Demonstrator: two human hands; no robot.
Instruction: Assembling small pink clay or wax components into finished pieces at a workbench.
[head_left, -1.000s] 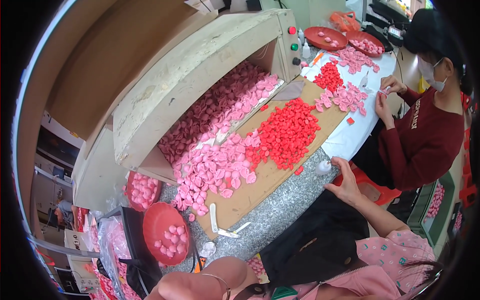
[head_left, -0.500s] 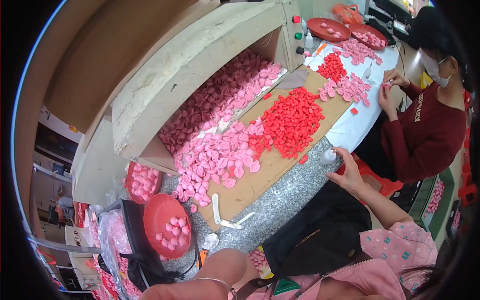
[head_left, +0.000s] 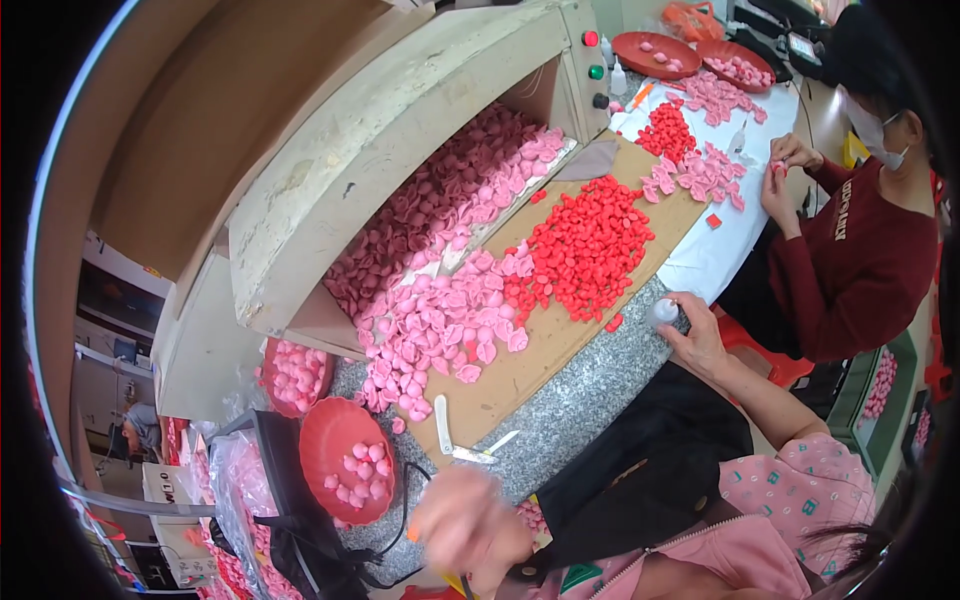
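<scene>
My right hand (head_left: 703, 348) is at the front edge of the grey speckled table, with thumb and fingers closed round a small white squeeze bottle (head_left: 664, 312). My left hand (head_left: 465, 525) is at the near edge, smeared by motion, so its fingers cannot be made out. Close to it lie a white-handled folding knife (head_left: 444, 425) and a red plastic bowl (head_left: 322, 455) holding several pink ball-shaped pieces. Beyond my hands, a heap of small red pieces (head_left: 590, 245) and a heap of pink petal-like pieces (head_left: 440, 320) cover a brown cardboard sheet (head_left: 570, 355).
A beige box-shaped machine (head_left: 400, 140) with coloured buttons stands behind the heaps, pink pieces filling its opening. A second red bowl (head_left: 297, 372) sits left. At the right a masked co-worker (head_left: 850, 240) handles a small piece over white paper (head_left: 695, 262). A black bag (head_left: 285, 490) stands at the left.
My right hand has closed in from beside the squeeze bottle onto it. My left hand has swung up and inward into fuller view, now blurred. The whole view has shifted slightly.
</scene>
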